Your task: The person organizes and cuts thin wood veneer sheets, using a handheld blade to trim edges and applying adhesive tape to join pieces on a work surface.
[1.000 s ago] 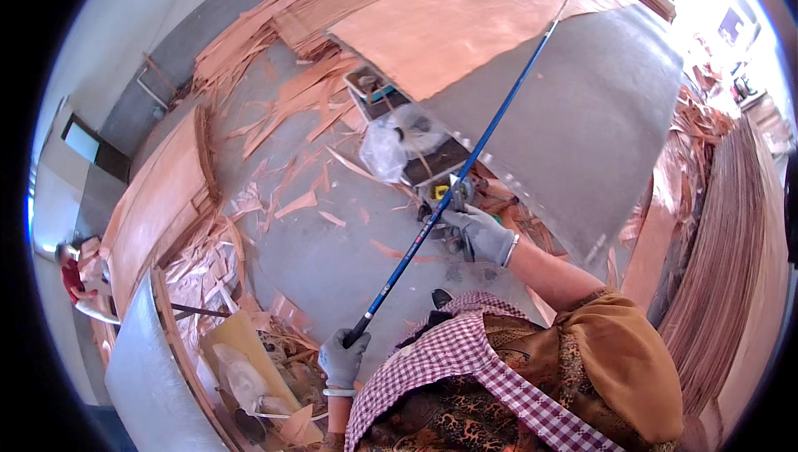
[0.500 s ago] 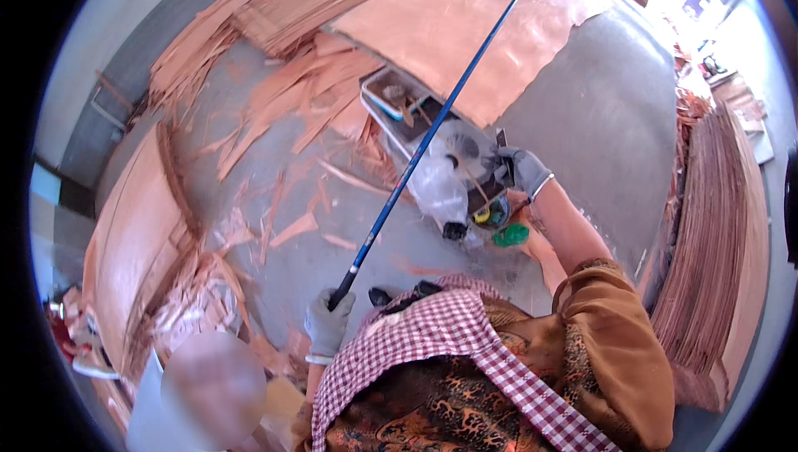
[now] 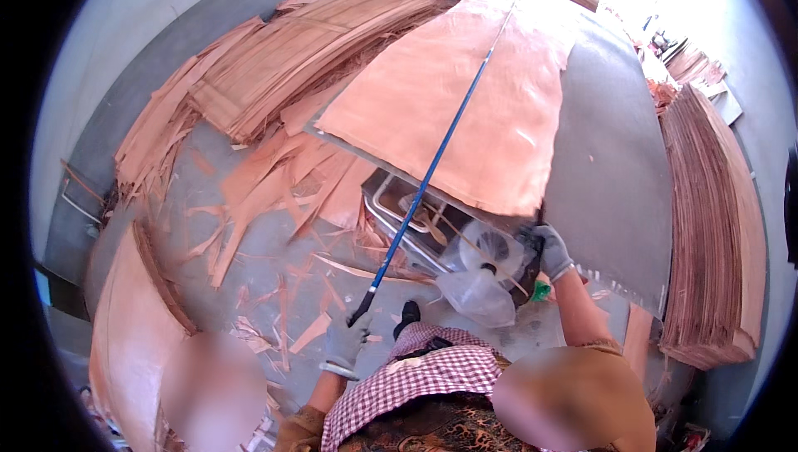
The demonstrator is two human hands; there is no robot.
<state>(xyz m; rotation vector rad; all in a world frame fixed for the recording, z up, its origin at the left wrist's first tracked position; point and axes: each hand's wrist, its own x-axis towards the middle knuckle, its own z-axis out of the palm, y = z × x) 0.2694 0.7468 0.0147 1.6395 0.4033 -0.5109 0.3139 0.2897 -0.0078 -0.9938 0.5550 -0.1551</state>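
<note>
The grey floor spreads under everything, strewn with torn reddish-tan strips on the left. On it stands the broad desk, whose dark grey top shows bare along its right part. A large reddish-tan sheet covers the desk's left part, its near edge close to the desk's near edge. A tall, layered stack stands right of the desk; another pile of sheets lies beyond it to the left.

A long blue pole slants from the lower middle up across the sheet, thin tip toward the far end; whether it touches the sheet I cannot tell. Under the pole, at the desk's near edge, is a metal-framed cart, with a clear plastic bag hanging at its near end. The gloved left hand has its fingers clenched around the pole's black grip. The gloved right hand, at the desk's near edge, has its fingers curled around a dark tool, too indistinct to identify. A wooden-handled brush lies in the cart; a small green item is just below the right hand.
</note>
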